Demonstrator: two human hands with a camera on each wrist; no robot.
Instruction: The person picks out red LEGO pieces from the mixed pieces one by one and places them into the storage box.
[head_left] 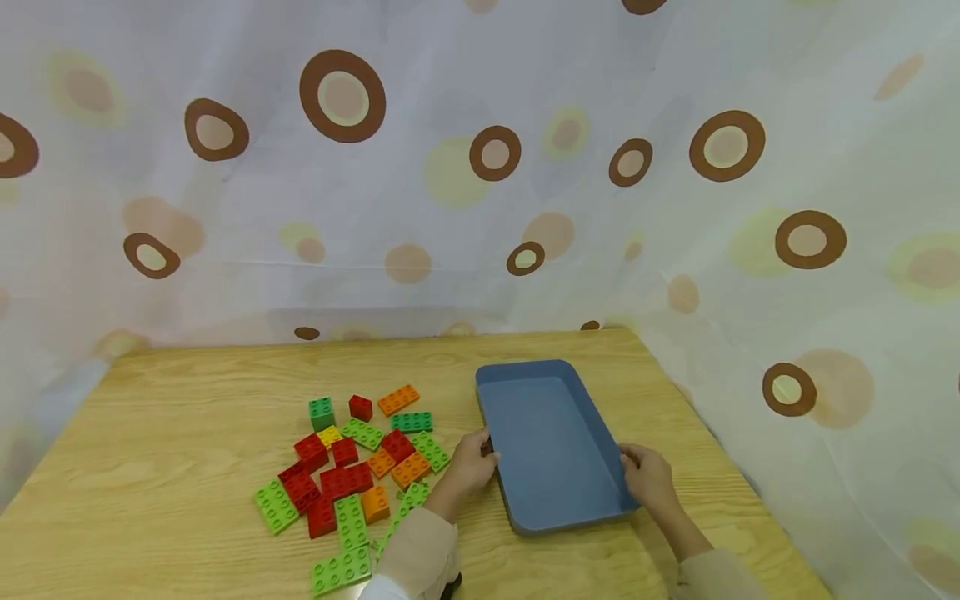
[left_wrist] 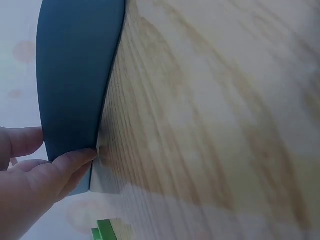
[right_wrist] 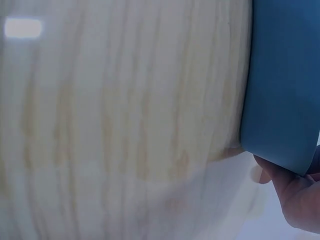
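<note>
A blue-grey rectangular tray (head_left: 558, 442) lies on the wooden table, its inside bare. My left hand (head_left: 472, 465) holds the tray's left side, with the thumb over the rim and the fingers against the outer wall. On the opposite side, my right hand (head_left: 647, 477) grips the right wall near the front corner. The left wrist view shows fingers (left_wrist: 75, 159) along the outer wall, reaching to its lower edge. In the right wrist view, the right hand (right_wrist: 300, 197) clasps the tray wall (right_wrist: 282, 85) from beyond its end.
Several toy building bricks (head_left: 347, 481) in red, green, orange and yellow lie loosely spread left of the tray. A dark green brick (head_left: 412, 422) is among those nearest it. Behind the wooden table (head_left: 187, 433) hangs a patterned cloth (head_left: 420, 208), which continues along the right side.
</note>
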